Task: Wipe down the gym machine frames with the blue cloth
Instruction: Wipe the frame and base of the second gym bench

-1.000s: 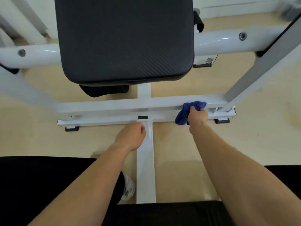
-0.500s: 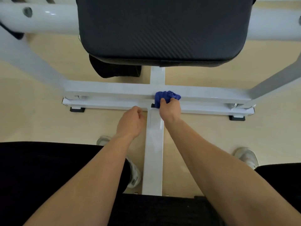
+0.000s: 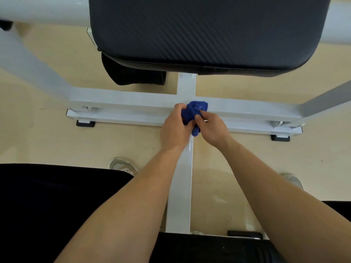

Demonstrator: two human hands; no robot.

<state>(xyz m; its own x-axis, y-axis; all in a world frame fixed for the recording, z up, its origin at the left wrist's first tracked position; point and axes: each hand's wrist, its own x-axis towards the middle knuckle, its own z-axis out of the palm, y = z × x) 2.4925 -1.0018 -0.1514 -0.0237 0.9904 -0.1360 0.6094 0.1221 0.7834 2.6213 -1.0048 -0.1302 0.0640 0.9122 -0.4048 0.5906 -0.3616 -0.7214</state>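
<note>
left hand (image 3: 173,128) has joined right hand (image 3: 210,128), fingers (image 3: 179,107) of both gripping blue cloth (image 3: 193,111) at frame crossbar (image 3: 123,103) middle, likely rebunching it.

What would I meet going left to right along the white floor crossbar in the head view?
In order: left black foot pad → left hand → blue cloth, gripped between both hands → right hand → right black foot pad.
</note>
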